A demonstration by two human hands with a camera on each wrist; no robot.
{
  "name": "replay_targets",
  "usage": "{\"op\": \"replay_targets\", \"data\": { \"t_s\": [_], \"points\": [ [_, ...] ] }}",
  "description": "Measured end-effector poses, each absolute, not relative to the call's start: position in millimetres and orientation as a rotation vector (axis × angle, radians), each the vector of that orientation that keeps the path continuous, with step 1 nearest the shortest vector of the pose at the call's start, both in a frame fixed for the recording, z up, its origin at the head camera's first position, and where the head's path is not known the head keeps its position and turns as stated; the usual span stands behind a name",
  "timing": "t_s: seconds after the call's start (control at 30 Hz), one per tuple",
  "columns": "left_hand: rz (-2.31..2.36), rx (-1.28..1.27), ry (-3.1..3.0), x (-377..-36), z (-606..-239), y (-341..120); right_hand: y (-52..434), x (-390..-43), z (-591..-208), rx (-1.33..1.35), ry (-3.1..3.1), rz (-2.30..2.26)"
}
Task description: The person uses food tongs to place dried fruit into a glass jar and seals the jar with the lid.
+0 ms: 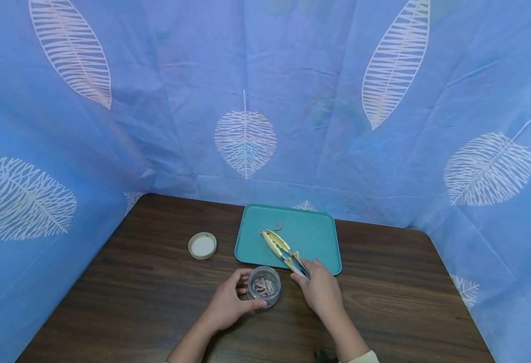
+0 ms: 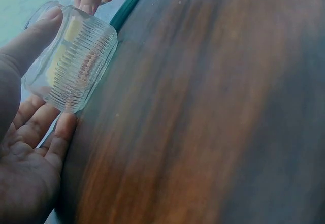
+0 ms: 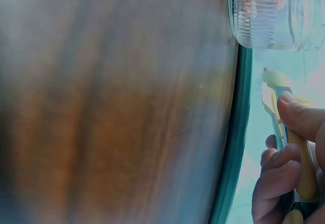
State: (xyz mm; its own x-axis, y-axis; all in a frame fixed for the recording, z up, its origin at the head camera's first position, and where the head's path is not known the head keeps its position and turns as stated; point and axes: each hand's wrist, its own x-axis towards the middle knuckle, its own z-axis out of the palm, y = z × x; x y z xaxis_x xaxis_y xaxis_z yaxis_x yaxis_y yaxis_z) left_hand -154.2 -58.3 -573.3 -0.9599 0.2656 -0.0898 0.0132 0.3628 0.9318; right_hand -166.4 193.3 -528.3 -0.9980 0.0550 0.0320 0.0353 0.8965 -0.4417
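The left hand (image 1: pixel 229 302) cups the jar (image 1: pixel 264 286) on the bench (image 1: pixel 156 302), steadying it. Just beside it, the right hand (image 1: pixel 322 290) grips the tongs (image 1: pixel 283 252), tips over the tray (image 1: pixel 320 237) beyond, near one worm (image 1: pixel 278 225).

Ribbed clear jar (image 1: pixel 264 286), smooth teal plastic tray (image 1: pixel 313 237), dark wood-grain table (image 1: pixel 156 282).

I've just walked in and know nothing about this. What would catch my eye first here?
Probably the yellow tongs, gripped by the right hand and reaching over the teal tray toward a small worm-like piece lying there. Just left of it, the left hand holds a small glass jar on the dark wooden table.
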Motion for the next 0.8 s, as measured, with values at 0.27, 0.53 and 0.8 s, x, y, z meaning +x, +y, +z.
{"op": "replay_targets", "data": {
  "t_s": [0.27,0.53,0.8],
  "points": [
    [1.641,0.247,2.397,-154.3,-573.8,-58.6,197.1,-154.4,-529.5,-0.099,-2.980,0.757],
    [1.650,0.256,2.389,-153.8,-574.6,-57.7,208.7,-142.9,-529.4,-0.048,-2.934,0.730],
    [1.665,0.250,2.373,-154.5,-574.5,-58.7,215.9,-130.6,-527.6,-0.065,-2.911,0.718]
  ]
}}
